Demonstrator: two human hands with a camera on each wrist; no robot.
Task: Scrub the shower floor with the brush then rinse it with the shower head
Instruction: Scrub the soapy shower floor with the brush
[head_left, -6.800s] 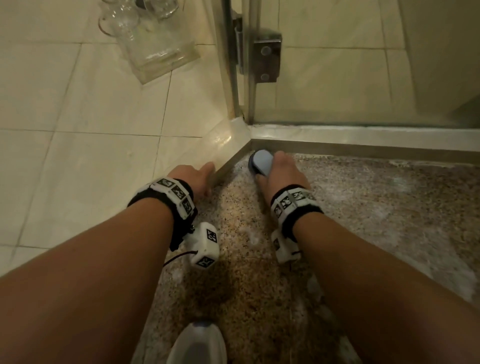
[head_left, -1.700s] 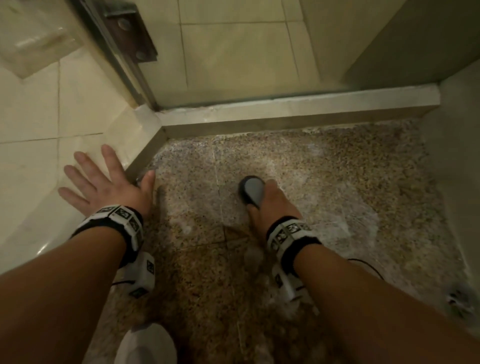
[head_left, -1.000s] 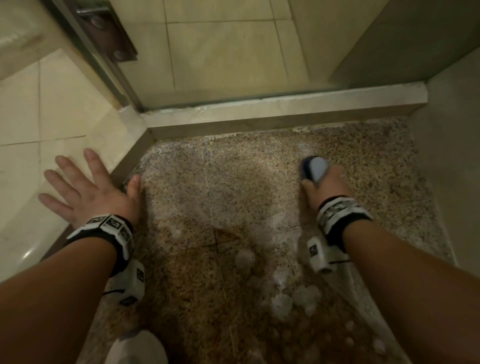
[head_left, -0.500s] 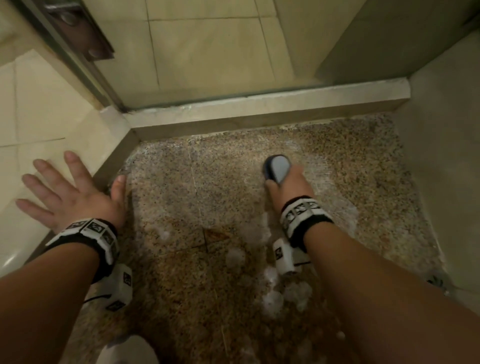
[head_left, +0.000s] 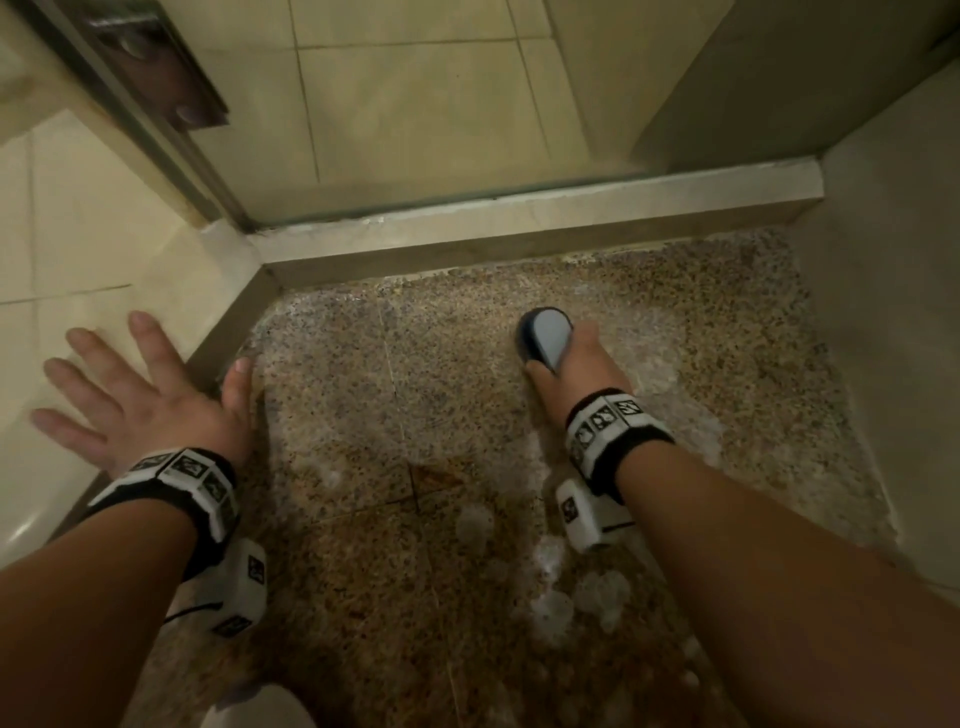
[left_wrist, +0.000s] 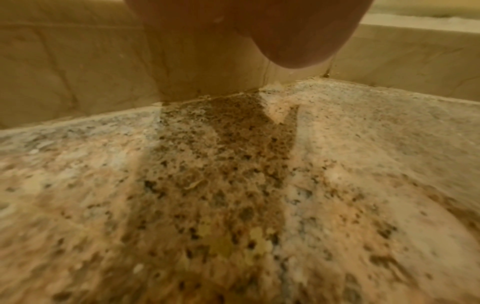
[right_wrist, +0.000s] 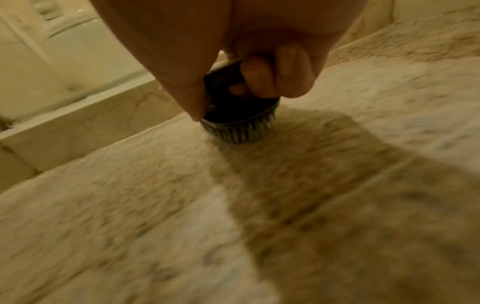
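We are crouched over a speckled shower floor (head_left: 467, 519), wet and streaked with foam, clumps (head_left: 571, 587) gathered near our right forearm. A second ago the brush (head_left: 545, 336) was further right; it has now swept back towards the middle, leaving a soapy trail, so scrubbing continues and rinsing has not begun. Our right hand (head_left: 576, 369) has fingers curled tight around the brush, bristles down on the floor. Our left hand (head_left: 140, 395) stays spread flat on the kerb (head_left: 218, 291), holding nothing
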